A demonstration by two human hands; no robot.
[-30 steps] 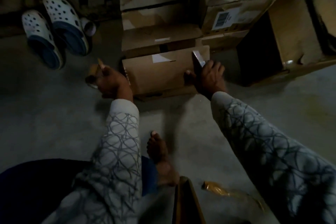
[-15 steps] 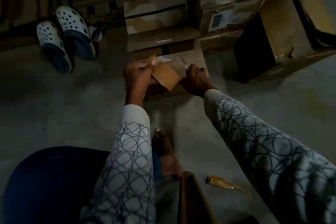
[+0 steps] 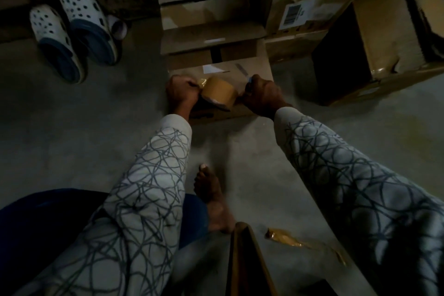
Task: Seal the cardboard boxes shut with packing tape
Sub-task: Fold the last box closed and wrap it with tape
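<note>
Gripping the tape roll between left hand and right hand, fingers closed, right apparently pinching the tape end, over the cardboard box on the floor; needing steady tension, centred along the seam.

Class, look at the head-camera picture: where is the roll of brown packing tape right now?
The roll of brown packing tape is at centre frame, between the left hand and the right hand, in front of the nearest cardboard box.

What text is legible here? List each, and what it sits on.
None can be read.
Shipping label on the upper right box: barcode bars show, print too blurred.
White sticker on the front box: looks blank.
Dark marks low on the front box's side: too dim to read.
</note>
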